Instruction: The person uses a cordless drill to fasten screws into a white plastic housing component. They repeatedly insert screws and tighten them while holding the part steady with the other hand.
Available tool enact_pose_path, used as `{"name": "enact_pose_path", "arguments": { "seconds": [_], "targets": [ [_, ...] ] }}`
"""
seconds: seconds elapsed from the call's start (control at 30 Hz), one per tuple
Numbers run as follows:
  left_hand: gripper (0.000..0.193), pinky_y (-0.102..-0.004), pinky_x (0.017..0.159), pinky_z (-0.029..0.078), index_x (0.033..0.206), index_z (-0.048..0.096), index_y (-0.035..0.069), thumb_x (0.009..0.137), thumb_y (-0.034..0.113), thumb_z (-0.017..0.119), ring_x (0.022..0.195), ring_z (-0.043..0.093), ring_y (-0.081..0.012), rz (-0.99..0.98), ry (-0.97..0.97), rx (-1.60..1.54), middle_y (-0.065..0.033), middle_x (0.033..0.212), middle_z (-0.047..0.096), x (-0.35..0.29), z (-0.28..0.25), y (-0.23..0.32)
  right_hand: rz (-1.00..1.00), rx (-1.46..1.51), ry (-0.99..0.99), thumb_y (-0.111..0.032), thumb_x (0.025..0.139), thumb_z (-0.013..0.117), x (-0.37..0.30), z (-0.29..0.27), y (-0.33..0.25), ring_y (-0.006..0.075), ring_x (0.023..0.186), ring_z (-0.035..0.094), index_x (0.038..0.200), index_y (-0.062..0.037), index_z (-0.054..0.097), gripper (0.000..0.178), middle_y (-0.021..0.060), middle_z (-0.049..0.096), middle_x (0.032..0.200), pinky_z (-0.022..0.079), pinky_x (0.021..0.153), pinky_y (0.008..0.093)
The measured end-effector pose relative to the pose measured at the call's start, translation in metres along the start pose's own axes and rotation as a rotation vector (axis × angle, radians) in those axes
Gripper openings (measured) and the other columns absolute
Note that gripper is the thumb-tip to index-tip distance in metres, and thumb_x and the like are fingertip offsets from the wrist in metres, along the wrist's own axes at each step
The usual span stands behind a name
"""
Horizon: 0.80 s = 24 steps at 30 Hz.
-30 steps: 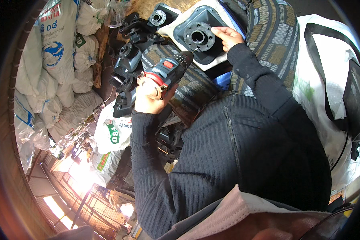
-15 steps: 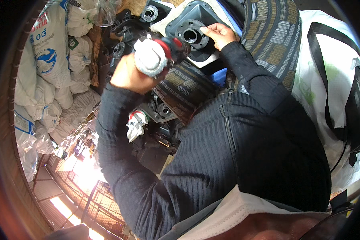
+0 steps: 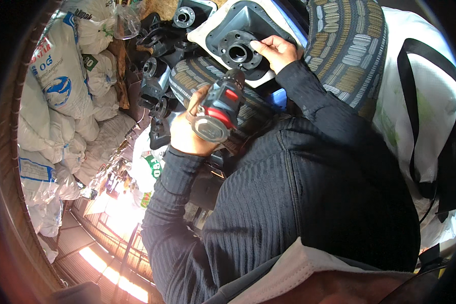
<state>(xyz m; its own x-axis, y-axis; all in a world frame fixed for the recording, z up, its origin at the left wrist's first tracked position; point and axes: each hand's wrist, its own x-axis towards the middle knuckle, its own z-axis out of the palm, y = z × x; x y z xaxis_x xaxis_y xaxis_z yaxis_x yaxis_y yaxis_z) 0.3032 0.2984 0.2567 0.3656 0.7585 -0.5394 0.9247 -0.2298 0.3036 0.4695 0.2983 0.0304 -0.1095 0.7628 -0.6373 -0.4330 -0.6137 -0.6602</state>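
Note:
My left hand [image 3: 190, 131] is wrapped round a cordless drill [image 3: 220, 109], dark grey with red parts. Its chuck end points toward the near edge of a black round flange [image 3: 229, 42] with a central hole and small holes round it. The flange sits on a dark squarish plastic base [image 3: 258, 21], which lies on a white pad [image 3: 200, 33]. At the flange's right side, my right hand [image 3: 278, 52] is closed, thumb and forefinger together over the rim. Whatever those fingertips may pinch is too small to make out.
Similar black flanged parts [image 3: 184, 17] are heaped to the left of the pad. Patterned cloth [image 3: 347, 48] covers my legs on both sides. White sacks [image 3: 61, 91] are piled at the far left; a big white bag with black straps [image 3: 395, 101] stands at the right.
My left hand has drawn the drill back toward my body and tilted it, uncovering more of the flange and my left leg. My right hand stays at the flange, shifted slightly.

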Motion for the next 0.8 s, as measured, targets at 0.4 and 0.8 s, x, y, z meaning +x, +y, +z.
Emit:
{"name": "enact_pose_path", "arguments": {
  "seconds": [0.4, 0.8],
  "targets": [
    [0.036, -0.0364, 0.073, 0.052, 0.098, 0.065, 0.009, 0.068, 0.027, 0.075, 0.078, 0.066, -0.0277, -0.116, 0.099, 0.065, -0.0109, 0.092, 0.068, -0.030, 0.021, -0.014, 0.093, 0.054, 0.055, -0.024, 0.088, 0.067, -0.013, -0.004, -0.027, 0.0030, 0.053, 0.043, 0.106, -0.0061, 0.065, 0.026, -0.0048, 0.055, 0.070, 0.040, 0.049, 0.0169],
    [0.029, -0.0323, 0.071, 0.051, 0.097, 0.065, 0.004, 0.071, 0.008, 0.077, 0.080, 0.064, -0.0187, 0.060, 0.383, -0.358, -0.0068, 0.090, 0.067, -0.047, 0.022, 0.053, 0.312, 0.449, -0.628, -0.045, 0.099, 0.030, -0.048, -0.027, -0.059, 0.0195, 0.097, 0.063, 0.128, 0.0008, 0.049, 0.058, 0.0146, 0.060, 0.121, 0.058, 0.076, 0.0332]
  ]
}}
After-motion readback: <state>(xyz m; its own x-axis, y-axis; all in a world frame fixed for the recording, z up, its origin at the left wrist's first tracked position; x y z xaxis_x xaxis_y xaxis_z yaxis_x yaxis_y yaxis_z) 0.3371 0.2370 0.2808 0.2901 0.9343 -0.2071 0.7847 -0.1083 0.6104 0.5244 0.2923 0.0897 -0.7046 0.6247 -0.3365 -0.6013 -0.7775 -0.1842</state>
